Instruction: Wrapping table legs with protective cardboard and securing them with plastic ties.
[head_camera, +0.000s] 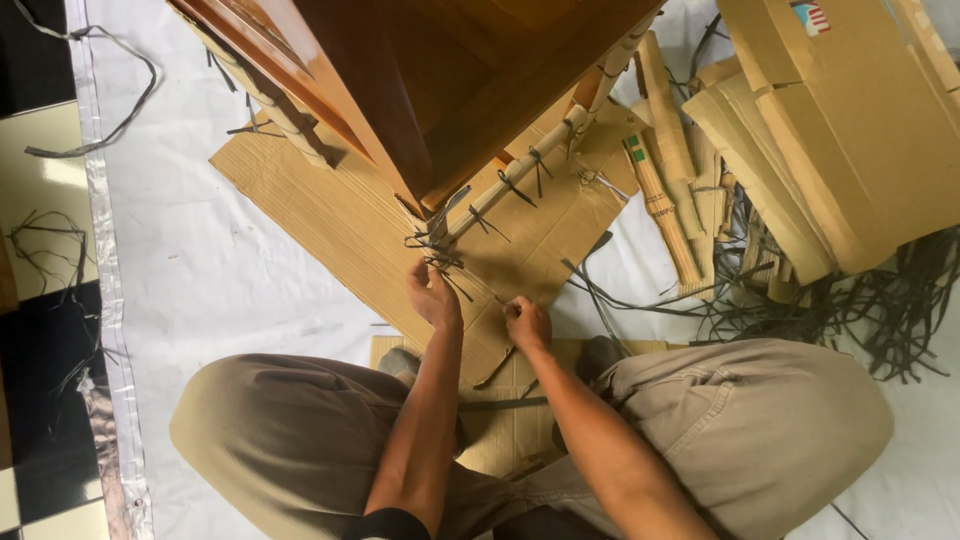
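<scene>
We sit on the floor on a white sheet, with our knees wide apart. In front of us stands a brown wooden cabinet, and its edges are covered with cardboard strips bound by dark plastic straps. Under it lies a flat cardboard sheet, and on the right there is a pile of cardboard pieces with many loose straps around it.

We judge that the step in hand is the tying of a strap at the lower corner of the cabinet. Our left hand is closed around the knot of straps at that corner. Our right hand is just beside it, pinched on what seems to be a thin strap end, though this is too small to see well.

The next move calls for a firm pull on the loose end while the left hand keeps the knot against the cardboard strip, so that it does not slip.
</scene>
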